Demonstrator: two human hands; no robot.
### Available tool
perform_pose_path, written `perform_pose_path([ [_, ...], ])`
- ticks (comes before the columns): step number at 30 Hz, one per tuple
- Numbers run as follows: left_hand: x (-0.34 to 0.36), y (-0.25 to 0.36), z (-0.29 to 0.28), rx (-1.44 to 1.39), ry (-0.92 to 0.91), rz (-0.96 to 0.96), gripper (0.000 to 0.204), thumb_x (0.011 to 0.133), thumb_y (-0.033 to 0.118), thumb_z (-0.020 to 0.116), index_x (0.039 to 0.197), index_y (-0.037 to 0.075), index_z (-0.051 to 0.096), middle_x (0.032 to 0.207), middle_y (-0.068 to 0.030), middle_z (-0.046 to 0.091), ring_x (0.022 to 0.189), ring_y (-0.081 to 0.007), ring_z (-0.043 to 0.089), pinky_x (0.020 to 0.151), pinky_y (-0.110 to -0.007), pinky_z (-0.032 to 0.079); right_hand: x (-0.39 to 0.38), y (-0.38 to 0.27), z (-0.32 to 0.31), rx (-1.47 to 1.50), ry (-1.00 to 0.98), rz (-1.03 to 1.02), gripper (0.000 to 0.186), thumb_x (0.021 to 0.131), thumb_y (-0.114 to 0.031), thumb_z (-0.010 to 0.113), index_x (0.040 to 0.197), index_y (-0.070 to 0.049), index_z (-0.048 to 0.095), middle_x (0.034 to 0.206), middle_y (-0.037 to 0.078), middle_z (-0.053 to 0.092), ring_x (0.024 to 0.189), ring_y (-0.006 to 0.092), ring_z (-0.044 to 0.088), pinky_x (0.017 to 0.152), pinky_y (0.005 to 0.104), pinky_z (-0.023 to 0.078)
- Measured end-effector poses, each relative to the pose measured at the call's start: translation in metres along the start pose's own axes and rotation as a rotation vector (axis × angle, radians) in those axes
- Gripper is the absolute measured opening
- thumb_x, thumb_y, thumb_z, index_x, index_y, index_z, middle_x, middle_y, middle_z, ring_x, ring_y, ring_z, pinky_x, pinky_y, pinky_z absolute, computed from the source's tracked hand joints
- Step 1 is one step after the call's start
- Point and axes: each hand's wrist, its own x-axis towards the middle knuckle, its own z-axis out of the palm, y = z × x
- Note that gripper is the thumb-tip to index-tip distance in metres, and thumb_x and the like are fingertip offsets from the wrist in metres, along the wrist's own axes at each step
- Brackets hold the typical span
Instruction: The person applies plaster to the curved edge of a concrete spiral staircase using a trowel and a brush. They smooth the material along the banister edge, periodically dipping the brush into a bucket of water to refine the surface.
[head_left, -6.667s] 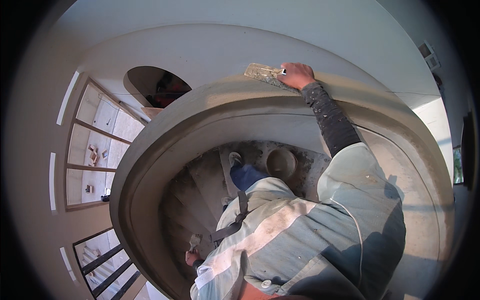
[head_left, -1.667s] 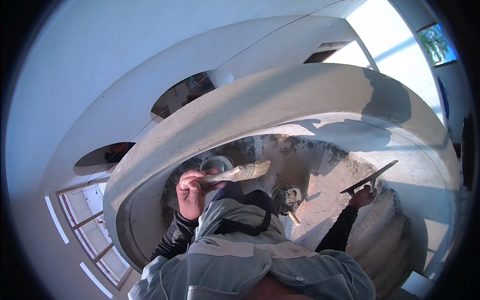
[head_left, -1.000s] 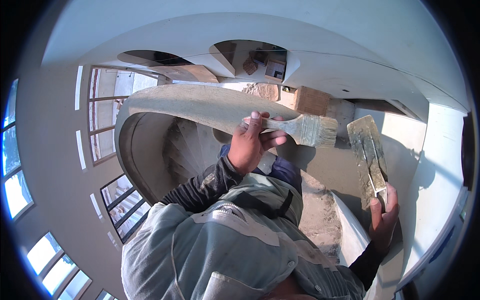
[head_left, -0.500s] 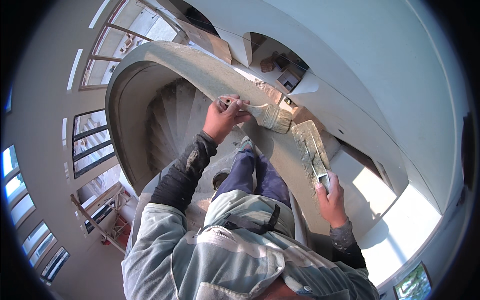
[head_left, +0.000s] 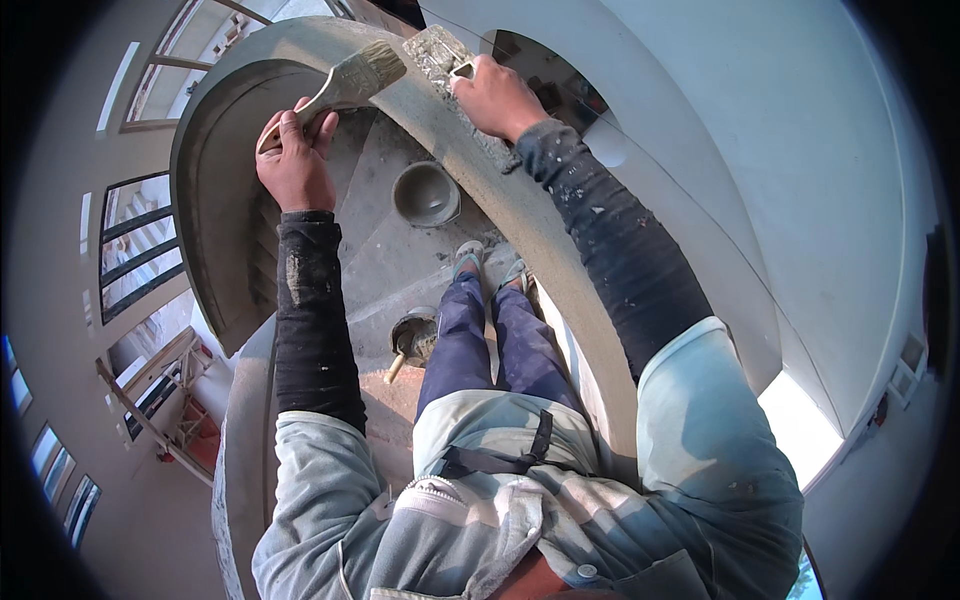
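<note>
My left hand (head_left: pixel 297 170) grips the pale handle of a wide paintbrush (head_left: pixel 357 80); its dirty bristles point up and right, over the curved parapet's inner side. My right hand (head_left: pixel 498 98) is closed on the handle of a plaster-caked trowel (head_left: pixel 436 58), whose long blade lies along the top of the curved parapet (head_left: pixel 590 260), partly hidden by that hand. A round bucket (head_left: pixel 425 192) stands on the landing below, between my arms. Beside my legs is a dark container (head_left: pixel 414 335) with grey material and a short wooden handle sticking out.
My sandalled feet (head_left: pixel 467 255) stand on the dusty landing. Winding steps (head_left: pixel 262 255) descend at the left within the curved wall. Left of the stairwell are windows (head_left: pixel 138 240) and wooden scaffolding (head_left: pixel 150 420). A white curved wall (head_left: pixel 780 180) with an arched opening (head_left: pixel 560 85) lies beyond the parapet.
Both hands have moved up and away from my body. The trowel has swung from the right onto the parapet top; the brush has moved left and tilted upward. My view has shifted too.
</note>
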Motion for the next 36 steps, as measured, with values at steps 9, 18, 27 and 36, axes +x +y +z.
perform_pose_path([
  [9, -0.073, 0.026, -0.02, -0.16, 0.027, -0.156, 0.021, 0.099, 0.015, 0.046, 0.112, -0.003, 0.048, 0.118, -0.0227, 0.058, 0.096, -0.0321, 0.065, 0.085, -0.043, 0.058, -0.142, 0.033, -0.062, 0.043, -0.052, -0.037, 0.04, 0.094, -0.031, 0.045, 0.109, 0.006, 0.045, 0.089, 0.032, 0.059, 0.087, 0.0474, 0.058, 0.077, 0.0496, 0.045],
  [18, -0.077, 0.02, 0.02, -0.099, 0.048, -0.044, 0.028, 0.1, 0.017, 0.042, 0.112, -0.008, 0.046, 0.119, -0.0224, 0.055, 0.101, -0.0315, 0.062, 0.094, -0.04, 0.054, -0.405, 0.075, -0.138, 0.026, -0.083, 0.201, 0.038, 0.086, -0.022, 0.058, 0.112, 0.004, 0.047, 0.072, 0.024, 0.06, 0.067, 0.044, 0.059, 0.06, 0.0486, 0.047],
  [27, -0.037, -0.026, 0.057, -0.155, 0.165, -0.133, 0.039, 0.101, 0.021, 0.035, 0.112, -0.017, 0.044, 0.111, -0.0224, 0.058, 0.101, -0.0314, 0.061, 0.095, -0.036, 0.054, -0.334, 0.129, -0.178, 0.466, 0.345, 0.137, 0.035, 0.091, -0.025, 0.057, 0.107, 0.006, 0.051, 0.085, 0.02, 0.058, 0.077, 0.0229, 0.054, 0.077, 0.0341, 0.045],
  [36, -0.05, 0.012, 0.055, -0.014, -0.089, -0.107, 0.028, 0.1, 0.013, 0.04, 0.108, -0.012, 0.05, 0.109, -0.0214, 0.061, 0.109, -0.0288, 0.059, 0.101, -0.037, 0.05, -0.12, 0.144, -0.087, 0.533, -0.229, 0.07, 0.058, 0.1, -0.045, 0.038, 0.072, 0.003, 0.056, 0.048, 0.0, 0.044, 0.034, 0.0116, 0.039, 0.033, 0.0287, 0.036],
])
